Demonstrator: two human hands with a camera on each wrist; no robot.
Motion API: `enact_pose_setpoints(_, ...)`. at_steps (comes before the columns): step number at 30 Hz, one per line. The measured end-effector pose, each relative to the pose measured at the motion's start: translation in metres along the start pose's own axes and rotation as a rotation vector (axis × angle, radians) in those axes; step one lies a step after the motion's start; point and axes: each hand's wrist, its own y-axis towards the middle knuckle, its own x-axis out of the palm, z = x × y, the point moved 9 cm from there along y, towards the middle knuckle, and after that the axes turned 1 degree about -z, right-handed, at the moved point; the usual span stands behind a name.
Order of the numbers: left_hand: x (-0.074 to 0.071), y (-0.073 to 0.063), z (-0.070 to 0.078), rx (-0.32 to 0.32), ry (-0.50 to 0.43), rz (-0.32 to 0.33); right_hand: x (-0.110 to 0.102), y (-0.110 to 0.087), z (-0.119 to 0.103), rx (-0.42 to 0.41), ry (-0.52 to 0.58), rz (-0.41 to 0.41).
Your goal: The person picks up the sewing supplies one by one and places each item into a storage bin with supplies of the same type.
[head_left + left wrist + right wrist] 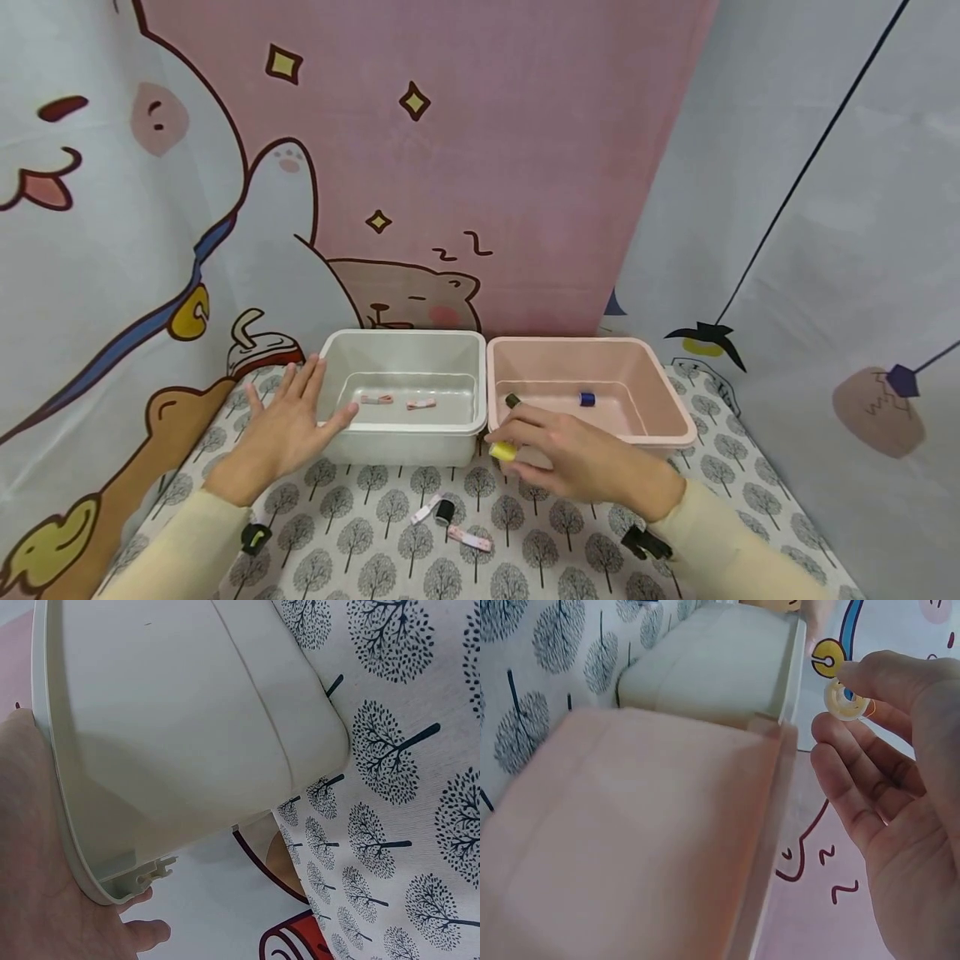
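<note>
Two bins [405, 447]; four spools [587, 399]; four strips [471, 540]

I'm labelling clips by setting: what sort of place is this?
Probably a tabletop sorting station: a white plastic bin and a pink plastic bin side by side before a cartoon-print backdrop.

Two marks [476, 243], seemingly Zs, on the pink backdrop [525, 150].

Long cream sleeves [168, 546] have small black fittings [256, 538] at both cuffs [670, 512].
</note>
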Motion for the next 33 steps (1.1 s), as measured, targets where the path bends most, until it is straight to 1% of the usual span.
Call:
enact_pose_setpoints(5,-0.001,-0.001,0.001,0.002,0.004,0.006,-0.015,0.003,0.003,-0.070,-0.065,0.084)
enact_pose_setpoints(8,-0.002,-0.001,0.000,0.002,0.009,0.006,-0.022,0.004,0.007,-0.091,-0.085,0.112)
enact_pose_setpoints(13,-0.001,-0.002,0.000,0.004,0.014,0.007,-0.027,0.004,0.017,-0.048,-0.066,0.096)
enact_pose_setpoints(17,-0.001,-0.003,-0.001,0.004,0.010,0.013,-0.033,0.004,0.023,-0.034,-0.059,0.106)
enact_pose_setpoints(20,-0.001,-0.003,-0.002,0.001,0.006,0.010,-0.036,0.003,0.029,-0.019,-0.074,0.106)
enact_pose_setpoints(24,0.000,-0.003,-0.002,-0.002,0.001,0.004,-0.041,0.003,0.038,0.008,-0.050,0.092)
enact_pose_setpoints(26,0.000,-0.004,-0.001,-0.003,0.001,0.003,-0.044,0.003,0.041,-0.002,-0.036,0.096)
enact_pose_setpoints(30,0.001,-0.003,-0.001,-0.001,0.006,0.006,-0.051,0.004,0.045,-0.047,-0.058,0.117)
enact_pose_setpoints(33,0.002,-0.001,-0.001,0.002,0.013,0.006,-0.056,0.004,0.050,-0.042,-0.081,0.120)
